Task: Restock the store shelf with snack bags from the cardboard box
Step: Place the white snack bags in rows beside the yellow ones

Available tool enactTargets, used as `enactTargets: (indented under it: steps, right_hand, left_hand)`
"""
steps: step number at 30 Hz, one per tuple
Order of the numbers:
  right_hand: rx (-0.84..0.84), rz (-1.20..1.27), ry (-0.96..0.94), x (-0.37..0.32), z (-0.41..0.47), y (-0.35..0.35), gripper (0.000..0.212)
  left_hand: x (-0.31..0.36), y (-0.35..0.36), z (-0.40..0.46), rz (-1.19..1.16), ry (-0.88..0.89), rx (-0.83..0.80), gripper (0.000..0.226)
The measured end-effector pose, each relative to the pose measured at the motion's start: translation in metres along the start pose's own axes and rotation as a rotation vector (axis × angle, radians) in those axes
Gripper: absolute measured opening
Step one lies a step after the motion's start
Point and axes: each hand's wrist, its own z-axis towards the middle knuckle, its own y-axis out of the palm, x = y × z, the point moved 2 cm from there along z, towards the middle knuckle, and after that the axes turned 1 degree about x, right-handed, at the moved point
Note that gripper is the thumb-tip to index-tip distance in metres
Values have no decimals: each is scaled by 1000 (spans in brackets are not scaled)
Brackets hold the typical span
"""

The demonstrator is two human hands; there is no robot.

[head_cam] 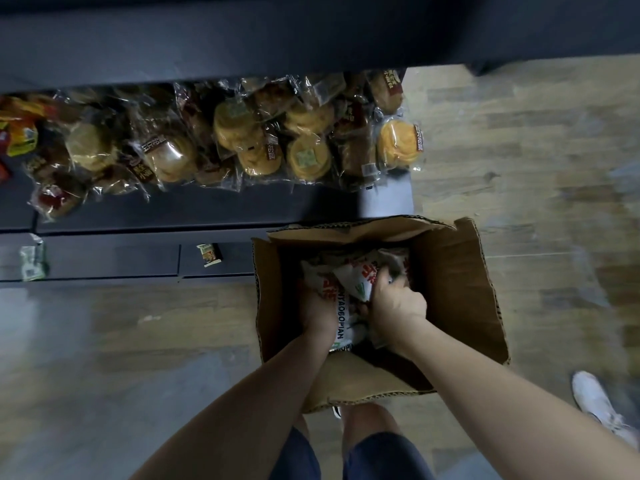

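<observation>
While the cardboard box [457, 289] is sitting open on the floor beside the dark shelf [194, 206], both hands are reaching into it. The right hand [398, 304] is gripping white snack bags [353, 282] with curled fingers; the left hand [317, 311] is holding them too, its fingers hidden.

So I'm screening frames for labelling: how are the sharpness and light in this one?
Head view: floor and frame edges smeared by motion blur; wide-angle bending at the shelf; box interior dim, though both hands, left and right, and the bags stay readable; glare on the shelf's wrapped pastries.
</observation>
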Motion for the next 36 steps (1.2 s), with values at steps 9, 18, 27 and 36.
enactTargets:
  steps: [9, 18, 27, 36]
  right_hand:
    - [-128, 442, 94, 22, 17, -11, 75]
    - [-145, 832, 38, 23, 16, -17, 86]
    - [-92, 967, -144, 38, -33, -58, 36]
    - [178, 1024, -381, 50, -142, -138, 43]
  left_hand:
    - [-6, 29, -5, 415, -44, -88, 97]
    - [6, 5, -6, 179, 4, -116, 84]
    - [48, -61, -58, 6, 114, -157, 77]
    - [55, -159, -159, -112, 432, 33, 68]
